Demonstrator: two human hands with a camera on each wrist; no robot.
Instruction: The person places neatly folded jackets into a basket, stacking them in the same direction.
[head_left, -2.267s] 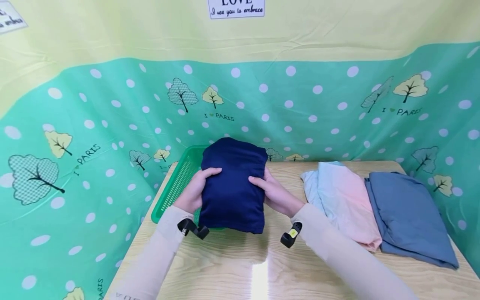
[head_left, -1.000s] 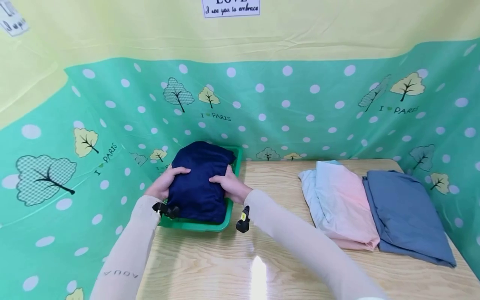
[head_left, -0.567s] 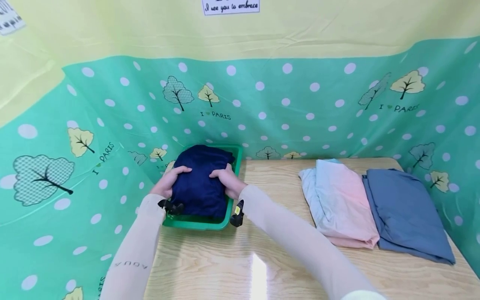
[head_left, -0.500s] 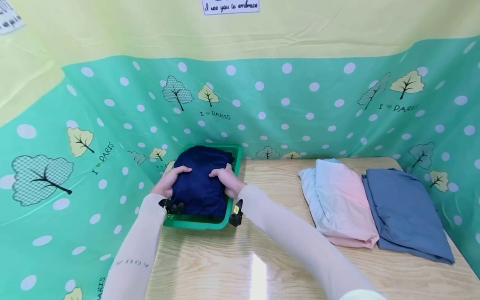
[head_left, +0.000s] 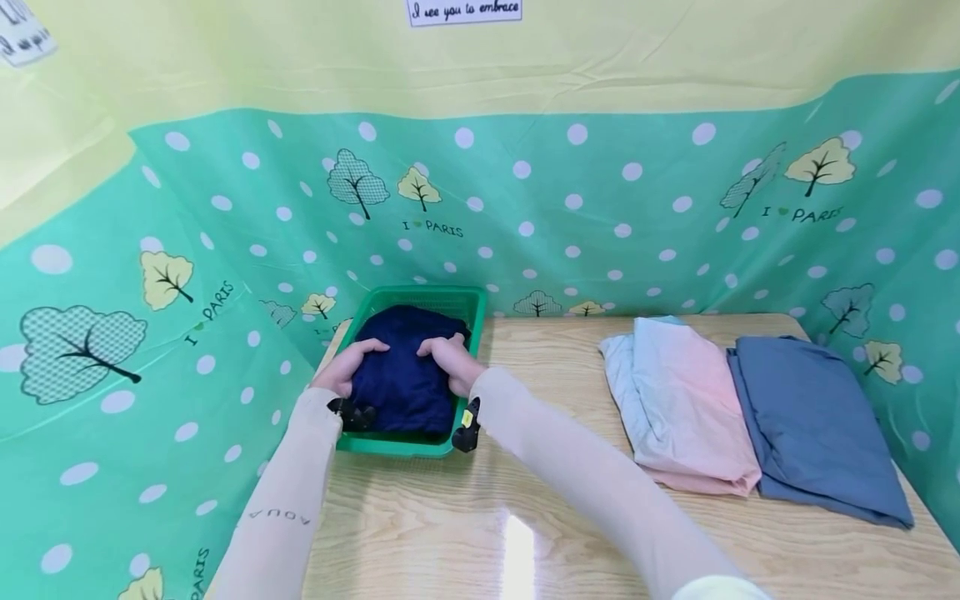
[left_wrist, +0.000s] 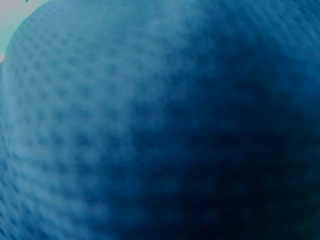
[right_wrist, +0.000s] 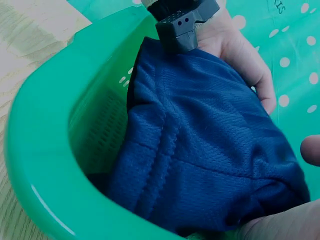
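Observation:
A folded navy garment point(head_left: 405, 367) sits low inside a green plastic basket point(head_left: 397, 448), bulging in the middle. My left hand point(head_left: 351, 365) grips its left side, thumb lying on top. On the opposite side my right hand point(head_left: 453, 362) holds it, also thumb uppermost; the fingers of both hands are mostly hidden by cloth and basket. Stitched hem and a seam show on the garment point(right_wrist: 200, 135) in the right wrist view, with the left hand point(right_wrist: 247, 65) beyond it. Close, blurred navy mesh cloth point(left_wrist: 100, 100) nearly fills the left wrist view.
To the right on the wooden table point(head_left: 420, 533) lie a folded pink and light-blue cloth point(head_left: 690, 408) and a folded grey-blue cloth point(head_left: 817, 425), side by side. A green and yellow printed curtain point(head_left: 600, 208) closes off the back and sides.
Both hands have carried the navy garment left and down from above the table into the basket. In the last half second it has sunk slightly lower, baring more of the basket's far wall.

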